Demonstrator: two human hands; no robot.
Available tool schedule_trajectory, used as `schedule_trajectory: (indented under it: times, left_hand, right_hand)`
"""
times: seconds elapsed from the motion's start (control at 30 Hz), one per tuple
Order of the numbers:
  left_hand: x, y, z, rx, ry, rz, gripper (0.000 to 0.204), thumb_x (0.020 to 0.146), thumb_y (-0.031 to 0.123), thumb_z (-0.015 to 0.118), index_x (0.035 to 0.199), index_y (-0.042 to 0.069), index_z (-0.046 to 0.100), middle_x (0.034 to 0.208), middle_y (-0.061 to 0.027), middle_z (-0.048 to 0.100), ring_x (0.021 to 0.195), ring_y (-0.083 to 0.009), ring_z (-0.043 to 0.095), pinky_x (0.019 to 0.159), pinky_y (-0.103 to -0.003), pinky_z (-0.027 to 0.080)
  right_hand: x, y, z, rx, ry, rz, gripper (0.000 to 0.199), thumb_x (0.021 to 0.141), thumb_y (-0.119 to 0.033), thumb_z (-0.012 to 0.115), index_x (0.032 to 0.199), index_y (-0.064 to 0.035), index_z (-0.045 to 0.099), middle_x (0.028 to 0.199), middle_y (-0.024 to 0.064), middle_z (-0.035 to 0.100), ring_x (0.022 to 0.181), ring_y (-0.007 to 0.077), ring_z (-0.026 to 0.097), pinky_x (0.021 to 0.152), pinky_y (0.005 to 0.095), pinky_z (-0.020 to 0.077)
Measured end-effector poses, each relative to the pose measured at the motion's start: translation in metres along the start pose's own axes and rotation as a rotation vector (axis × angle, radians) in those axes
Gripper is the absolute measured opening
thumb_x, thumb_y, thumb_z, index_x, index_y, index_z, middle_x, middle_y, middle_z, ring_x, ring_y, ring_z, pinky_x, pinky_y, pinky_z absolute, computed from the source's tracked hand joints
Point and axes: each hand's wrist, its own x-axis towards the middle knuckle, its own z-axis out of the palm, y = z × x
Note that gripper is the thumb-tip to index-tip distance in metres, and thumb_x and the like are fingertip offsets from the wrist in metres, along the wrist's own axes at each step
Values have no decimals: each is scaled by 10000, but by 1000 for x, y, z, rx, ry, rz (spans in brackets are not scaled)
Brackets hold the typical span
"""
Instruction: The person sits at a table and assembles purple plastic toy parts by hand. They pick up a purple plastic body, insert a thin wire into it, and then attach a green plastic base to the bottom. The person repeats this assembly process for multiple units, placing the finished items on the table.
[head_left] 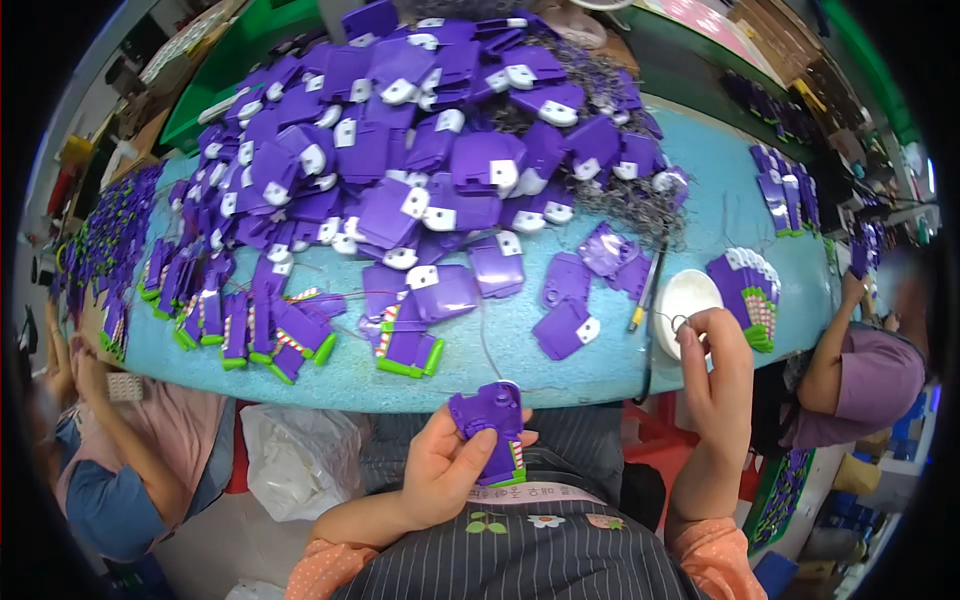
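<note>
Two bare hands are being held over the lap, in front of a light blue tabletop (700, 190). A purple plastic toy piece (492, 430) with a green and striped lower end is being gripped by the left hand (445, 470); its fingers are clamped on the piece, with the thumb pressed across its face. The piece is being kept just off the near edge of the tabletop, above a dark striped apron (560, 550).

A small thin wire spring (678, 322) is being pinched by the right hand (715, 375), fingers closed together on it, just beside a round white dish (680, 290) that is resting on the tabletop. A pen-like tool (645, 290) is lying next to the dish.

A large heap of purple parts (400, 130) with white tabs is being spread across the far half of the tabletop, with a tangle of dark wire springs (630, 200) at its right edge. Assembled purple and green pieces (250, 330) are being lined up in rows toward the left, and a fanned stack (750, 290) is lying to the right of the dish. Other people's arms are being seen at both sides of the tabletop.
</note>
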Motion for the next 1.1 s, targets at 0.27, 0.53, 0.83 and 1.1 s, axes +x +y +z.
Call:
schedule_trajectory:
  times: [0.27, 0.53, 0.83, 1.1]
  left_hand:
    - [6, -6, 8, -26, -69, -165, 344, 950, 33, 396, 1285, -22, 339, 1220, -211, 518, 1080, -289, 573, 923, -378, 466]
    - [10, 2, 14, -19, -93, -198, 370, 945, 4, 380, 1309, -28, 322, 1240, -182, 503, 1107, -257, 553, 931, -347, 448]
    - [18, 11, 32, 126, -187, -99, 378, 953, 29, 375, 1322, -29, 314, 1224, -168, 511, 1086, -227, 564, 897, -315, 473]
    - [16, 7, 24, 237, -290, -143, 378, 950, 17, 362, 1319, -50, 314, 1239, -162, 500, 1099, -212, 557, 908, -307, 465]
  right_hand:
    - [-14, 51, -2, -147, 58, -71, 129, 705, -17, 686, 712, -5, 558, 818, 116, 558, 802, 289, 515, 715, 364, 405]
    - [-26, 13, -13, 209, 241, 100, 58, 801, -15, 592, 772, 8, 548, 871, 109, 574, 771, 183, 521, 658, 269, 391]
    - [-38, -25, 38, 923, -285, 64, 80, 885, -72, 545, 856, 1, 531, 1035, 176, 607, 847, 173, 581, 758, 291, 458]
    - [-50, -12, 44, 1152, -424, 183, 64, 892, -38, 547, 894, 2, 497, 924, 86, 597, 801, 104, 546, 712, 255, 450]
